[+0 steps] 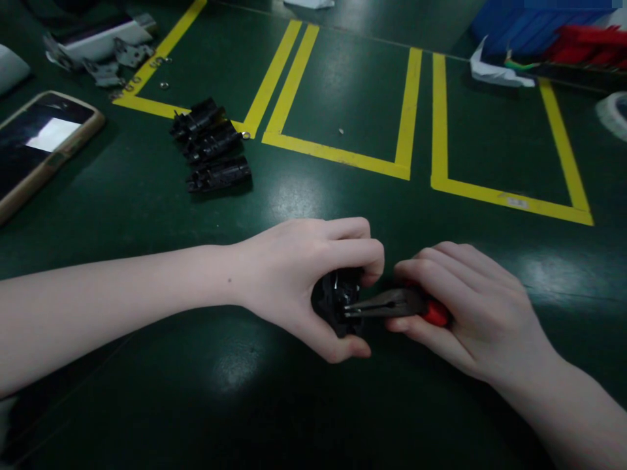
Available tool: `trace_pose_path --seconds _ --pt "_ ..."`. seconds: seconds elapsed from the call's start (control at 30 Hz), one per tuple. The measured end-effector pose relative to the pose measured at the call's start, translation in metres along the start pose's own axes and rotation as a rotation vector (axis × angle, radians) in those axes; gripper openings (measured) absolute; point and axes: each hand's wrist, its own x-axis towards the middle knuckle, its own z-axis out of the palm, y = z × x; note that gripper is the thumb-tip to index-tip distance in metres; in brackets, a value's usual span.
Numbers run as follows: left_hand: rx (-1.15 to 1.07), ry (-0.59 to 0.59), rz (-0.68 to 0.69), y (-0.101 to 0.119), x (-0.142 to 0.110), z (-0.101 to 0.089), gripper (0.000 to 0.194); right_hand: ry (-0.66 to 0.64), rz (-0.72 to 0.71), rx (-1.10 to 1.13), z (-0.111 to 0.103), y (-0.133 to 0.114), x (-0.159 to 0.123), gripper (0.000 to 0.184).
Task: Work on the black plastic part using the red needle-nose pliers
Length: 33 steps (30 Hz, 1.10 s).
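My left hand [313, 274] is closed around a black plastic part [333, 297], thumb below and fingers over the top. Much of that part is hidden by the hand. My right hand [460, 307] grips needle-nose pliers [392, 302] by their red handles. The pliers' tips reach the near face of the black part, at a small shiny bit whose kind is too small to make out. Farther off to the left lie three similar black plastic parts [220, 173], side by side on the green table [313, 196].
A phone [39, 143] lies at the left. Behind it are metal brackets [105, 70], a white-and-dark cylinder [100, 42] and several small rings [164, 85]. Yellow tape [337, 155] marks boxes on the table. At the back right stand a blue bin [529, 29] and a red object [588, 46].
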Motion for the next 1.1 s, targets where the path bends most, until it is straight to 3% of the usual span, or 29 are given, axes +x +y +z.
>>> trace_pose_path --seconds 0.2,0.47,0.73,0.93,1.1 --pt "0.048 0.049 0.020 0.003 -0.001 0.002 0.038 -0.002 -0.013 -0.002 -0.001 0.000 0.000 0.031" --pt "0.282 0.080 0.141 -0.004 -0.006 -0.004 0.050 0.044 -0.021 -0.011 0.001 0.003 0.000 0.031" --pt "0.474 0.237 0.067 0.000 -0.010 -0.007 0.043 0.023 0.030 -0.077 0.000 0.007 0.001 0.031" --pt "0.349 0.142 -0.107 0.004 -0.007 0.000 0.040 -0.001 0.029 -0.141 -0.004 0.008 0.002 0.033" --pt "0.247 0.059 -0.131 0.002 -0.005 -0.003 0.034 -0.017 0.029 -0.143 -0.003 0.007 0.002 0.036"
